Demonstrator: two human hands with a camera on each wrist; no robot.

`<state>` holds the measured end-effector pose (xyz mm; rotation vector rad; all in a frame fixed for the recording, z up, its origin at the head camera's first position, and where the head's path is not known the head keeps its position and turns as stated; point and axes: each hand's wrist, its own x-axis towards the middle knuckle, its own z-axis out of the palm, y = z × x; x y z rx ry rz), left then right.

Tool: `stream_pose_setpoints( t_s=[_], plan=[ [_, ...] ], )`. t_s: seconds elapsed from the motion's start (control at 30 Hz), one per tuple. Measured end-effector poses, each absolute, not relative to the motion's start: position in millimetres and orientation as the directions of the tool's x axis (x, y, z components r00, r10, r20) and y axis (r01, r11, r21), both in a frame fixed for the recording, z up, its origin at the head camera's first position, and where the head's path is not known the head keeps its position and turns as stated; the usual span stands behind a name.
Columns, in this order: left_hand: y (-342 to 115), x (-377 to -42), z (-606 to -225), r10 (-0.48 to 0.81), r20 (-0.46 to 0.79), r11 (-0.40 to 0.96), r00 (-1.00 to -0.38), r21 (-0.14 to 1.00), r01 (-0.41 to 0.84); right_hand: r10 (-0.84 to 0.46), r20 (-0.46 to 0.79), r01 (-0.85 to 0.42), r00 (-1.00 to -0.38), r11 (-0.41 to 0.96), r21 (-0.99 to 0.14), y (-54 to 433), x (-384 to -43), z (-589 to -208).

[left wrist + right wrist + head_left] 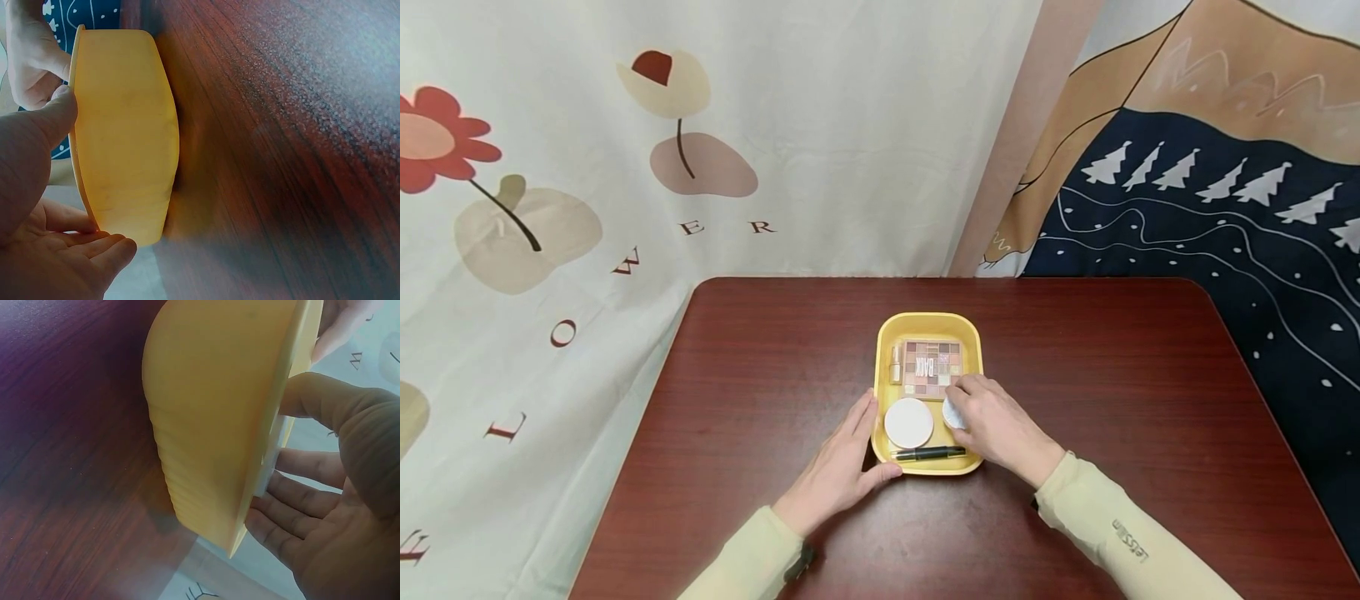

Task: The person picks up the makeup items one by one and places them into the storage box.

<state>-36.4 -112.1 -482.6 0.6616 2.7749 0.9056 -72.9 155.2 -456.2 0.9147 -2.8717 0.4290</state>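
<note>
A yellow tray (928,320) on the table holds cosmetics. My right hand (1000,423) reaches over its right rim and pinches a small round pale case (953,415), mostly covered by the fingers. In the right wrist view, a sliver of the case (267,467) shows at the rim between thumb and fingers. My left hand (841,462) rests against the tray's front left corner, fingers straight along the left side and thumb at the front edge. Inside lie an eyeshadow palette (931,367), a white round case (909,423), a small clear-and-gold tube (896,365) and a black pen-like stick (931,453).
The brown wooden table (760,358) spreads out around the tray. A white curtain (850,125) with flower prints hangs behind it, and a dark blue printed cloth (1150,225) hangs to the right.
</note>
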Motion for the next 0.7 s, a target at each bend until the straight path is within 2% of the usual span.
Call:
stream_pose_setpoints(
  t_s=[0.7],
  plan=[
    [-112.5,-35.7,-480.7,0.457,0.012,0.710,-0.889,0.597,0.373,-0.583,0.096,-0.590,-0.807,0.799,-0.115,146.1,-76.6,-458.7]
  ],
)
